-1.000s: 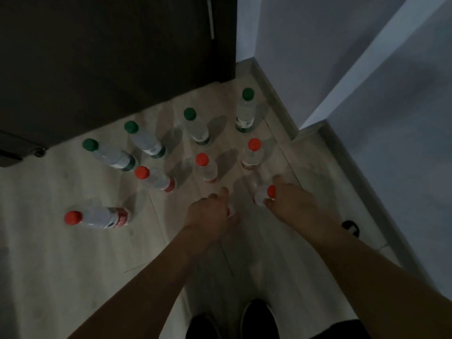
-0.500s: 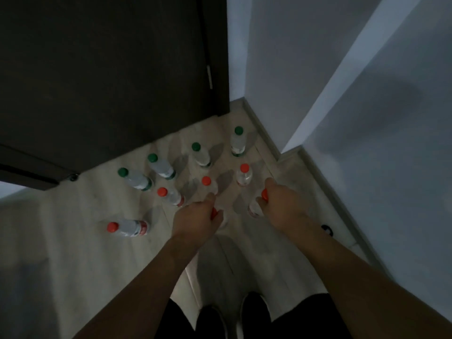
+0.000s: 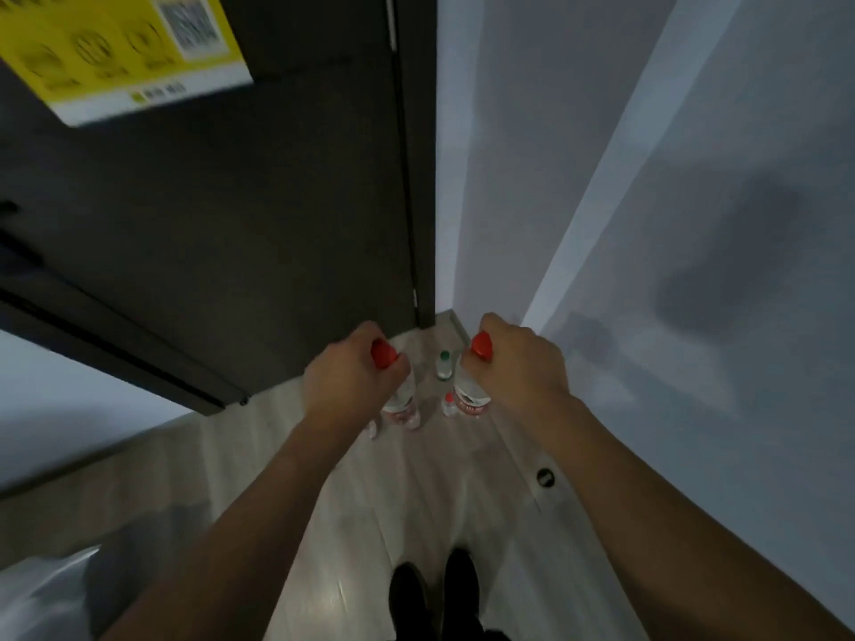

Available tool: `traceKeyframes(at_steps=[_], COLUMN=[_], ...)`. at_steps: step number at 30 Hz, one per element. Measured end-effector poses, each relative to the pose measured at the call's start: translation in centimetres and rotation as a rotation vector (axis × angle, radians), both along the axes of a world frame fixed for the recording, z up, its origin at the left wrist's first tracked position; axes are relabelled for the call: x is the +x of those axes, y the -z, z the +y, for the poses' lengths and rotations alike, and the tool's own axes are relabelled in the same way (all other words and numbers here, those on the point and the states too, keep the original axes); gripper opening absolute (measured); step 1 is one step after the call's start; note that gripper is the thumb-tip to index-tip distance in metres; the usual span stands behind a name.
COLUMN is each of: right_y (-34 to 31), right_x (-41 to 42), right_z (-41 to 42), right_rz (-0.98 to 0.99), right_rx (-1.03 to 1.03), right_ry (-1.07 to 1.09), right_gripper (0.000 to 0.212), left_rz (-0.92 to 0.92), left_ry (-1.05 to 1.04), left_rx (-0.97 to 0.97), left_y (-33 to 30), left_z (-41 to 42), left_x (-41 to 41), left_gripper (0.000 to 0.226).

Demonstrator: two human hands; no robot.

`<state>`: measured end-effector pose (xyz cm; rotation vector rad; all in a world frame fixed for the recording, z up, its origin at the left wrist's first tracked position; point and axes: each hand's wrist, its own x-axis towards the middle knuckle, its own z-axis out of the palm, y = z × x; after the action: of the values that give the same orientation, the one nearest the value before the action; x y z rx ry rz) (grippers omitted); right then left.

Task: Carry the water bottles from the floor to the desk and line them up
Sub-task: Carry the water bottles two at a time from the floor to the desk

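Fingers of both hands are curled tight: the left hand [image 3: 344,386] grips a clear plastic water bottle with a red cap [image 3: 399,395] by its neck, and the right hand [image 3: 518,367] grips a second clear red-capped bottle [image 3: 469,395] the same way. Both bottles hang upright below the fingers, well clear of the pale wood floor [image 3: 416,492].

Between and below the two hands, a green-capped bottle [image 3: 444,364] and a small red-capped one [image 3: 448,404] remain on the floor near the dark door [image 3: 231,224]; others may be hidden behind the hands.

Step in hand, as judged: the carry of the first pair. The next move calls for turning toward the desk, which is not in view, and setting both down upright, side by side.

Against half a second ago, both bottles have risen off the floor and the camera has lifted, exposing a yellow notice [image 3: 115,48] on the door.
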<state>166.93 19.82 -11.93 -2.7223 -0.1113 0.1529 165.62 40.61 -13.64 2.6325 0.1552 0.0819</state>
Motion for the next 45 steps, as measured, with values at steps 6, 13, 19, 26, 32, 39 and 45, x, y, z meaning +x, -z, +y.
traceKeyframes(at_steps=[6, 13, 19, 26, 32, 39, 45], right_y=[-7.5, -10.2, -10.6, -10.9, -10.6, -10.5, -10.2], right_x=[-0.8, -2.5, -5.6, -10.2, -16.6, -26.5, -38.1], right_z=[1.7, 0.9, -0.5, -2.9, -6.1, -10.4, -13.0], right_rz=[-0.128, -0.236, -0.192, -0.186, -0.193, -0.242, -0.329], right_rx=[0.146, 0.271, 0.285, 0.325, 0.307, 0.280, 0.255], right_ry=[0.027, 0.148, 0.305, 0.606, 0.850, 1.160, 1.421], right_gripper=[0.021, 0.021, 0.018, 0.015, 0.015, 0.016, 0.013], left_rz=[-0.164, -0.299, -0.288, -0.242, -0.215, -0.131, -0.081], left_ry=[-0.021, -0.003, 0.128, 0.352, 0.578, 0.818, 1.084], left_rx=[-0.071, -0.117, -0.184, -0.247, -0.323, -0.382, -0.355], left_y=[-8.6, -12.4, -13.0, -12.3, -11.6, -11.8, -11.3], left_z=[0.1, -0.8, -1.8, -4.9, -10.5, -18.6, -25.5], left_x=[-1.6, -2.7, -3.1, -2.7, -3.9, -9.5, -18.5], left_gripper=[0.020, 0.017, 0.018, 0.014, 0.015, 0.020, 0.018])
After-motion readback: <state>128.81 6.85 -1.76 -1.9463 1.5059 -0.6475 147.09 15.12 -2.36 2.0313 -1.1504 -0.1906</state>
